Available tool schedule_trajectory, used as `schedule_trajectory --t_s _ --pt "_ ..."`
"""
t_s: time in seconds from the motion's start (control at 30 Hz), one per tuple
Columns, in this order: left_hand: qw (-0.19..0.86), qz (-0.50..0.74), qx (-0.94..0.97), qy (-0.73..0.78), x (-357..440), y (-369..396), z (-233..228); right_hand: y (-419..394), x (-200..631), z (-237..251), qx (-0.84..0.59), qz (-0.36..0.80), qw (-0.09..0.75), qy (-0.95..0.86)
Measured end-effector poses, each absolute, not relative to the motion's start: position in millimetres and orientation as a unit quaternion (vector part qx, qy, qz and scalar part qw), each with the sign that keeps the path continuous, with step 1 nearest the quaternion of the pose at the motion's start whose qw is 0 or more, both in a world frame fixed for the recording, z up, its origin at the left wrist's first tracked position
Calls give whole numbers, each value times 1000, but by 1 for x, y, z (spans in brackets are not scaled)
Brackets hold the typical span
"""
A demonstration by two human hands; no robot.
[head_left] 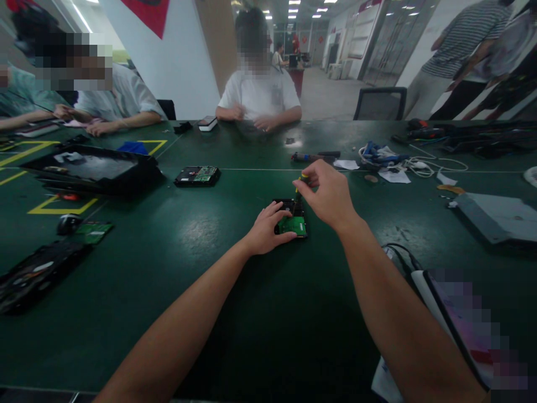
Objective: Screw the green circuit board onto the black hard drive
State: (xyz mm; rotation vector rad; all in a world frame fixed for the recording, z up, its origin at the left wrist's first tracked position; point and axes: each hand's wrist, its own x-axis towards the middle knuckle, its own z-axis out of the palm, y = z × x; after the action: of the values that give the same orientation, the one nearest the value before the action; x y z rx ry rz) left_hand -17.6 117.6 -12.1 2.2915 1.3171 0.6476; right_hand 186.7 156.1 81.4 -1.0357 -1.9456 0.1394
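Observation:
A hard drive (297, 226) with a green circuit board lies on the dark green table before me. My left hand (268, 228) grips it from its left side, thumb along the near edge and fingers over the top. My right hand (325, 193) pinches the yellow and black handle of a screwdriver (298, 193). The screwdriver stands nearly upright with its shaft pointing down at the drive. Whether its tip sits in a screw is too small to tell.
Another hard drive (198, 176) lies farther left. A black tray (96, 168) stands at the left, and a grey metal case (499, 221) at the right. Gloves and cables (384, 155) lie beyond my right hand. A person in a white shirt (260, 95) sits across the table (201, 291).

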Motion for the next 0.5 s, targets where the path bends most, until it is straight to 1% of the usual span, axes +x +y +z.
schedule_trajectory --t_s 0.17,0.5 --pt "202 238 826 469 -18 119 -14 152 184 83 -391 56 435 -809" --pt "207 232 822 476 -17 118 -12 155 185 81 -414 66 444 -791"
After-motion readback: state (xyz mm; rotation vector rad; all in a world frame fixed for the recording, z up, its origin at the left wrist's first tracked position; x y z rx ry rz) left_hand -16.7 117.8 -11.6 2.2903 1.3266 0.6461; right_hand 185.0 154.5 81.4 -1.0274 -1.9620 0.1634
